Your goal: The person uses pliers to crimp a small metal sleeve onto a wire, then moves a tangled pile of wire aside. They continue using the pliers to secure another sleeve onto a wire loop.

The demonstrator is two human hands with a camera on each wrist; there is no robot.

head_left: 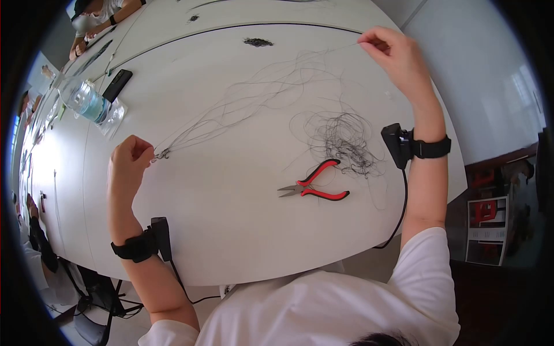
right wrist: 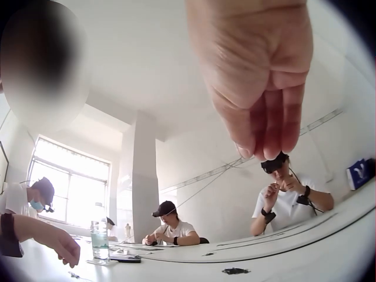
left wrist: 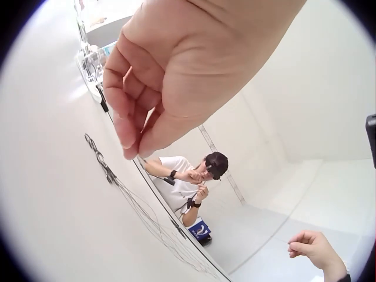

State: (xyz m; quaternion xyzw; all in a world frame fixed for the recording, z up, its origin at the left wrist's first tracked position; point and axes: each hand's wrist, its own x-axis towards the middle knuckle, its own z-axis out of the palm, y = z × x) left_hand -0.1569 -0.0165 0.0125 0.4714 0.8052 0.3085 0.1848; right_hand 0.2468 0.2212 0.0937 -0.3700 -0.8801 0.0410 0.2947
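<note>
My right hand (head_left: 398, 60) pinches the end of a thin dark strand between thumb and fingers, raised at the far right of the table. The strand slants toward a long loose bundle of strands (head_left: 248, 95) spread across the tabletop. My left hand (head_left: 130, 167) has thumb and fingertips pressed together, close by the bundle's twisted, knotted end (head_left: 164, 154). A fine line runs up from these fingertips in the head view. In the left wrist view, the knotted end (left wrist: 100, 158) lies on the table just beside the fingertips.
Red-and-black pliers (head_left: 306, 185) lie with handles spread beside a tangled heap of strands (head_left: 346, 144). A small dark clump (head_left: 258, 42) lies farther back. At the left are a clear cup (head_left: 89, 102) and a black phone-like object (head_left: 117, 86). Other people (right wrist: 176, 229) sit around the table.
</note>
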